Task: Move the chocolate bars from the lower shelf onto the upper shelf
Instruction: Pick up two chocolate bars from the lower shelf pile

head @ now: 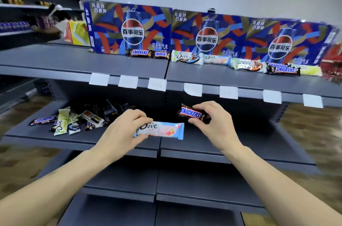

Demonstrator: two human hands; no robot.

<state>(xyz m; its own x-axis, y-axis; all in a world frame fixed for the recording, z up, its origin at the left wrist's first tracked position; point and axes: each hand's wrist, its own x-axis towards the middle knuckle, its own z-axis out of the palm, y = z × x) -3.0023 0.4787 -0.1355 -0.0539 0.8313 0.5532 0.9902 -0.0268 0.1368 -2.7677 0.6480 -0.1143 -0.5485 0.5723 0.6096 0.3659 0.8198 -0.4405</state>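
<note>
Left hand [123, 128] pinches a Dove bar [160, 130], right hand [212, 121] pinches a Snickers [191, 114]; either thin end-grip could slip while lifting to the upper shelf [77, 62].

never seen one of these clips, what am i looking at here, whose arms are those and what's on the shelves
There is no machine here. One camera worn on a person's head looks forward and down, so the two bare arms are the wearer's own. The left hand pinches a pale Dove bar; the right hand holds a Snickers bar. Both hover in front of the lower shelf, where a pile of chocolate bars lies to the left. On the upper shelf, a row of bars sits before Pepsi boxes.
</note>
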